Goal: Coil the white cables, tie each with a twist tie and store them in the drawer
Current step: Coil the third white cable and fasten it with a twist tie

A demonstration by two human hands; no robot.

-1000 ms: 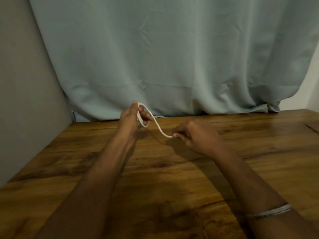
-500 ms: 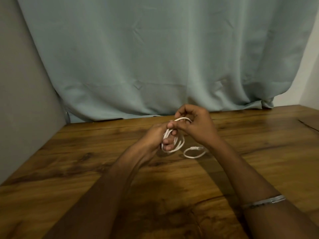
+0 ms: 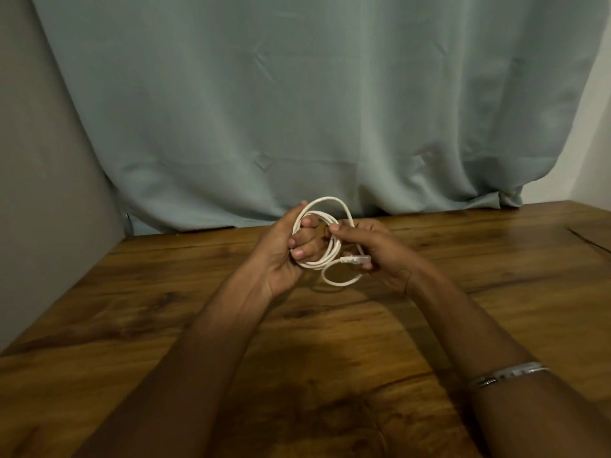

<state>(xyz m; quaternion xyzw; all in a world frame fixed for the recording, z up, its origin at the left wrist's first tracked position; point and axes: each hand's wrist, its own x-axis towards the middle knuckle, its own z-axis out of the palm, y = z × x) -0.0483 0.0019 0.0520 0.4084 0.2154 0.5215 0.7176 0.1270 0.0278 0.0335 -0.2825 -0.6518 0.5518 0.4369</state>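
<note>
A white cable (image 3: 334, 251) is wound in several loops just above the wooden table (image 3: 165, 309). My left hand (image 3: 284, 247) grips the left side of the coil, with its fingers curled through the loops. My right hand (image 3: 377, 251) pinches the right side of the coil and holds the cable's white plug end (image 3: 355, 259) across its fingers. One loose loop hangs below the plug toward the table. No twist tie or drawer is in view.
A pale blue-green curtain (image 3: 314, 110) hangs along the table's back edge. A grey wall (image 3: 43, 193) borders the table on the left. A seam (image 3: 588, 239) marks the tabletop at far right. A silver bangle (image 3: 509, 375) sits on my right forearm.
A second ago the cable stretched between my separated hands. My hands have come together at the table's middle, and the cable now sits in several loops with its plug end in my right hand.
</note>
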